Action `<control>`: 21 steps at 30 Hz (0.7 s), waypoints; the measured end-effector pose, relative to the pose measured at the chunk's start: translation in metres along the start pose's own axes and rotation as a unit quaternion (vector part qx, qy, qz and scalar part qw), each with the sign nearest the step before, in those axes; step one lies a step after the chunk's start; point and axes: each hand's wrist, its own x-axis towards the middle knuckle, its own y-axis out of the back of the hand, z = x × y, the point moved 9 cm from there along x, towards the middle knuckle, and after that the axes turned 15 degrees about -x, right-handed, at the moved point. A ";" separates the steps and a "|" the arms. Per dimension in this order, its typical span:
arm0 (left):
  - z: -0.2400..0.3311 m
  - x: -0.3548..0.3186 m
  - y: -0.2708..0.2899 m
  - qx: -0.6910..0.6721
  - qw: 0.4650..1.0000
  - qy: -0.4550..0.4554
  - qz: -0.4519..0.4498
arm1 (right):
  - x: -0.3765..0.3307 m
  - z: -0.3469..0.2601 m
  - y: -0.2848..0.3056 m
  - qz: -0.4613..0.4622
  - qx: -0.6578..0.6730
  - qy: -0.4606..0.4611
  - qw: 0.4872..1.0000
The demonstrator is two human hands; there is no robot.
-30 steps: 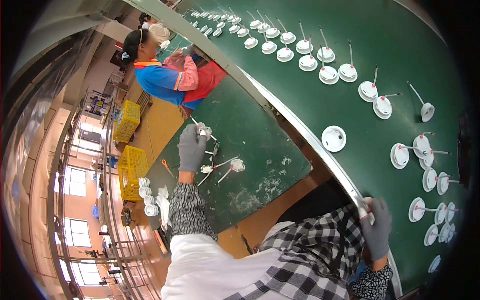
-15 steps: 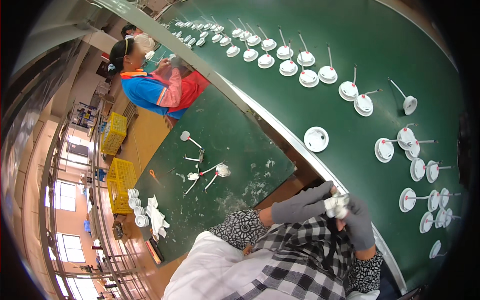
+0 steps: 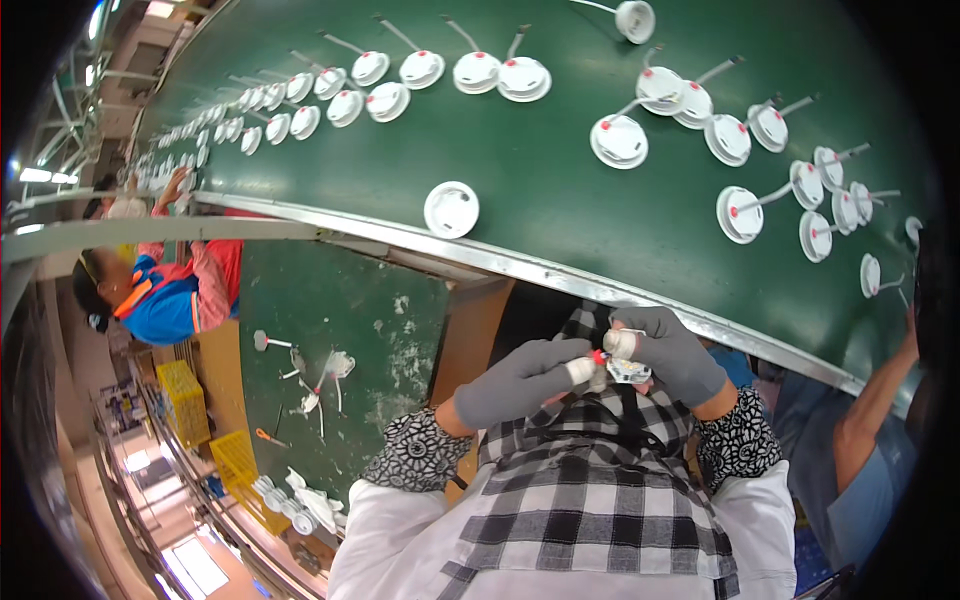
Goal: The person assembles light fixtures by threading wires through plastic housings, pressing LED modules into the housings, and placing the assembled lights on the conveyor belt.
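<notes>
Both my hands wear grey gloves with white wrapping at the fingertips, and they meet in front of my checked apron. The fingers of my left hand pinch a small red piece. Between thumb and fingers, my right hand grips a small white-and-silver part, which touches or nearly touches the red piece; whether they are joined I cannot tell. Just beyond, at the near edge of the green conveyor belt, lies a lone white round cup-like housing.
Several white round lamp bases with red fittings and upright leads stand along the belt. A metal rail borders it. On the left, a green side table carries loose wired parts and orange scissors. Co-workers sit on both sides.
My view has swung right, so the belt lies more across the picture. My hands have tilted apart slightly, and the red piece and white-and-silver part now show between them.
</notes>
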 end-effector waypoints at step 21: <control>0.023 -0.003 0.001 0.121 0.992 0.043 -0.015 | -0.036 -0.010 0.050 0.168 0.006 0.082 0.982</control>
